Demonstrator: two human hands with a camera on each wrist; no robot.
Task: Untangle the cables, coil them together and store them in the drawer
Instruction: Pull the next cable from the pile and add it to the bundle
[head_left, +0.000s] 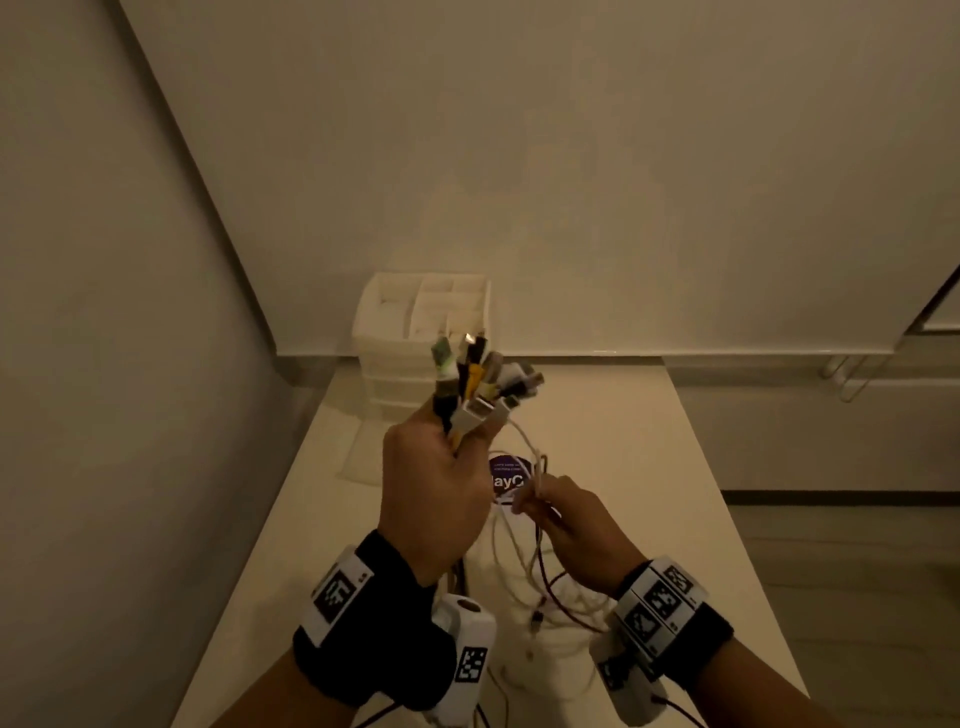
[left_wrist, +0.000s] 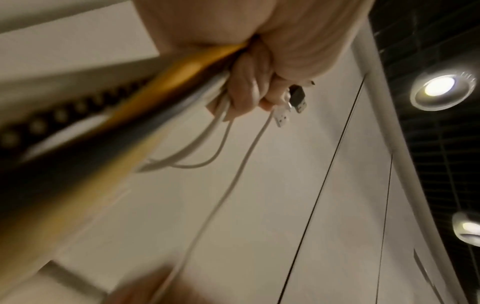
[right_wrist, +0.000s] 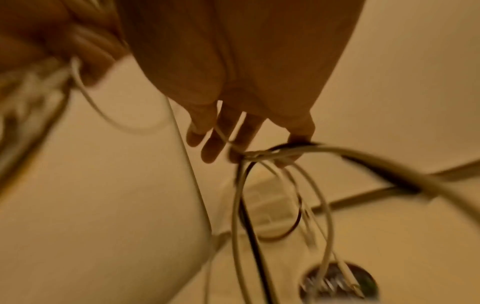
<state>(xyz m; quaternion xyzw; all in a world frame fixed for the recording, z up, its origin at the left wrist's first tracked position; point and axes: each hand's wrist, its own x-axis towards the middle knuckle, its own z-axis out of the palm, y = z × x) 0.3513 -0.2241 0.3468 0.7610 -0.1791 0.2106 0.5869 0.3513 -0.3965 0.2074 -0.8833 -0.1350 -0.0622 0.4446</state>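
Note:
My left hand (head_left: 436, 483) is raised over the white table (head_left: 649, 457) and grips a bundle of cable ends (head_left: 480, 382); white, black, yellow and green plugs fan out above its fingers. The left wrist view shows its fingers (left_wrist: 249, 86) curled round yellow and white cables, with two USB plugs (left_wrist: 291, 107) sticking out. Lower and to the right, my right hand (head_left: 566, 525) pinches a white cable loop (head_left: 537, 473) between thumb and forefinger (right_wrist: 298, 139); the other fingers stay straight. Slack cables (head_left: 550, 587) hang from both hands onto the table. A white drawer unit (head_left: 415, 338) stands at the table's far left.
A round purple sticker (head_left: 506, 480) lies on the table between the hands. A white cloth or paper (head_left: 358, 452) sits in front of the drawer unit. Walls close the left and far sides; the floor drops off beyond the table's right edge (head_left: 727, 499).

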